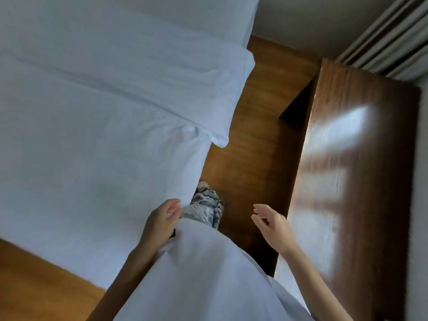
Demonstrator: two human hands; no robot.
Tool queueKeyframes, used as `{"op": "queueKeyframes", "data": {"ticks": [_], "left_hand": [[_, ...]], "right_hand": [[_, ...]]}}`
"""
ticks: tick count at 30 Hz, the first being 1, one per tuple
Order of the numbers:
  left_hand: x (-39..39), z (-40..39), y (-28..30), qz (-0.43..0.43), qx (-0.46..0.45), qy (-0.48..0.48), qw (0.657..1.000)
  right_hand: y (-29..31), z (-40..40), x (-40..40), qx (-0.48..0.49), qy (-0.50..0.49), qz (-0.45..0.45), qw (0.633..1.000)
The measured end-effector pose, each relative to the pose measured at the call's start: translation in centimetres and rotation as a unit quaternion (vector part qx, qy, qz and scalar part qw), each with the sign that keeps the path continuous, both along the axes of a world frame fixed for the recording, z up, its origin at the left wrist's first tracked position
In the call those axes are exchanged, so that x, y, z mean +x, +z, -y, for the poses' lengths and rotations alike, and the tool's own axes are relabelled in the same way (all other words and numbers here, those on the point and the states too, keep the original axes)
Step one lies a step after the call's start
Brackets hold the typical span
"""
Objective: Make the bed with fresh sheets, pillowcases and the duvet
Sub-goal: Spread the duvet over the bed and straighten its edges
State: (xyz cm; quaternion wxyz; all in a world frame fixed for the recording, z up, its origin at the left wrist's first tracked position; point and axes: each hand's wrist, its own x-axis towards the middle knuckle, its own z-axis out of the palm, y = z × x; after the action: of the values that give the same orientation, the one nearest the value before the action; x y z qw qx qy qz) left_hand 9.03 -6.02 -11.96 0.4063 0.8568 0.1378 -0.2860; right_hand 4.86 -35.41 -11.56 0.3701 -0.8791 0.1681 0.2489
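White cotton, basically: everything on the bed [81, 158] is plain white, zero logos, tags or writing anywhere that I can make out
Left hand [162, 218]: fingers loosely curled, tips right at the hanging edge of the sheet [104, 140] at the bed's side; looks like touching, can't tell if it's an actual pinch, nothing clearly clamped
Right hand [271, 224]: out in the air over the floor [250, 144], fingers spread a bit and relaxed, holding nothing, well apart from the sheet
Sheet vs fingers: it lies flat over the mattress, up and to the left of the left fingertips, drooping down the side just beside them
Pillow [143, 72]: up at the head end, in a white case, one corner poking out past the bed's edge, well away from both hands
Me: white shirt [208, 274] fills the bottom, patterned trouser leg [206, 207] between the hands
Dresser [347, 170]: dark wood, right of the right hand, window light striped across the top
Curtain [393, 38]: grey pleats, top right corner
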Motion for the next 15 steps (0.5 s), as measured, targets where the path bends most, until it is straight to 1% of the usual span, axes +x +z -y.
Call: {"op": "queueKeyframes", "data": {"ticks": [3, 5, 7, 9, 11, 13, 15], "left_hand": [[9.7, 0.8, 1.5, 0.042, -0.016, 0.042, 0.998], [15.1, 1.1, 3.2, 0.072, -0.040, 0.088, 0.993], [19.1, 1.2, 4.3, 0.099, -0.072, 0.143, 0.982], [21.8, 1.2, 4.4, 0.108, -0.084, 0.192, 0.972], [23.2, 1.4, 3.5, 0.096, -0.050, 0.229, 0.967], [23.4, 2.0, 1.6, 0.058, 0.007, 0.260, 0.964], [23.3, 3.1, -0.6, 0.015, 0.032, 0.311, 0.950]], "right_hand": [[1.8, -0.2, 9.5, -0.014, 0.052, 0.039, 0.998], [3.5, -0.2, 15.8, -0.019, 0.078, 0.068, 0.994], [4.6, 0.0, 21.4, -0.017, 0.107, 0.086, 0.990], [4.8, 0.1, 26.8, -0.021, 0.146, 0.084, 0.986], [4.2, 0.1, 31.4, -0.024, 0.197, 0.070, 0.978], [2.7, 0.1, 35.4, -0.019, 0.259, 0.045, 0.965], [0.7, 0.2, 39.2, -0.002, 0.313, -0.010, 0.950]]}}
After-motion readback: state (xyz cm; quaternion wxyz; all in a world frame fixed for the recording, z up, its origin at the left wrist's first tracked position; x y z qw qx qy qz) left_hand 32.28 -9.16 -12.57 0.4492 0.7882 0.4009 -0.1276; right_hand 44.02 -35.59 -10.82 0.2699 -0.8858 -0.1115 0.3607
